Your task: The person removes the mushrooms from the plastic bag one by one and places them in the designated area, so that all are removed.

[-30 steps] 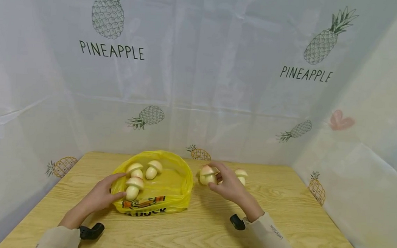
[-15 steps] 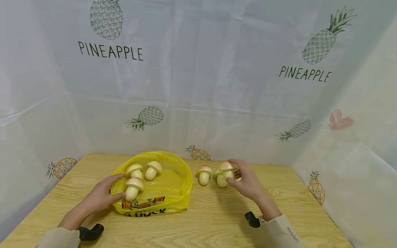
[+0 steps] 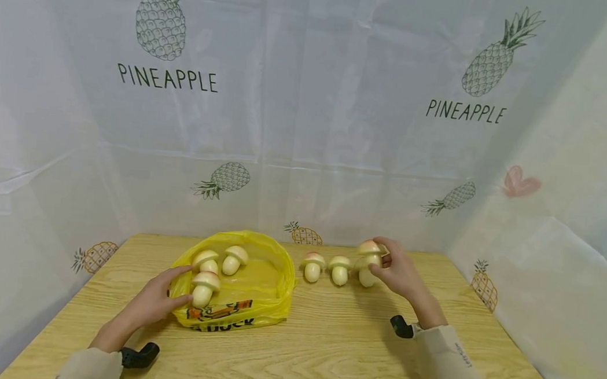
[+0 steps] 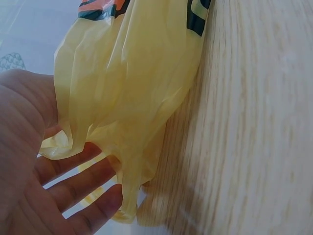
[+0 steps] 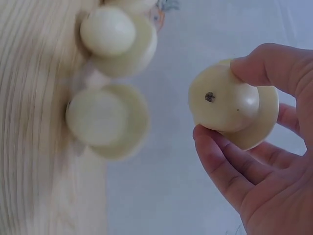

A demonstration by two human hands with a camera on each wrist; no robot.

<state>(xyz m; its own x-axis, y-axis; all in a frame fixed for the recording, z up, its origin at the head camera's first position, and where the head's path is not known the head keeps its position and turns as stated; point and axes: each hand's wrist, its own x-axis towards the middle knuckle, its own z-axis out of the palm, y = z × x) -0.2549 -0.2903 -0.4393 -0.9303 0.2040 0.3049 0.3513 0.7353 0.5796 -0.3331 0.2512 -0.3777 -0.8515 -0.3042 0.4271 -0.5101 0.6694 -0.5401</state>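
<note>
My right hand [image 3: 400, 272] pinches a toy mushroom [image 3: 369, 251] with a pale stem and a reddish-tinged cap. In the head view it overlaps the top of another mushroom [image 3: 366, 277] on the table. The right wrist view shows the held mushroom [image 5: 220, 100] from its stem end, between thumb and fingertips. At the left, my left hand [image 3: 151, 296] rests at the side of a yellow plastic bag [image 3: 254, 314], thumb and forefinger spread apart at its rim. In the left wrist view, bag plastic [image 4: 127, 83] covers part of the thumb, and several relaxed fingertips [image 4: 113, 193] touch a hanging strip.
Three mushrooms lie in or on the bag, among them one [image 3: 202, 290] near the left thumb. Two further mushrooms stand on the wooden table [image 3: 314, 352], one [image 3: 312, 268] beside the bag and one [image 3: 339, 271] right of it. Pineapple-print sheeting [image 3: 307, 126] encloses the table.
My right hand has moved rightward with the held mushroom, passing from the first table mushroom over the second to the third. The left hand and bag have stayed in place.
</note>
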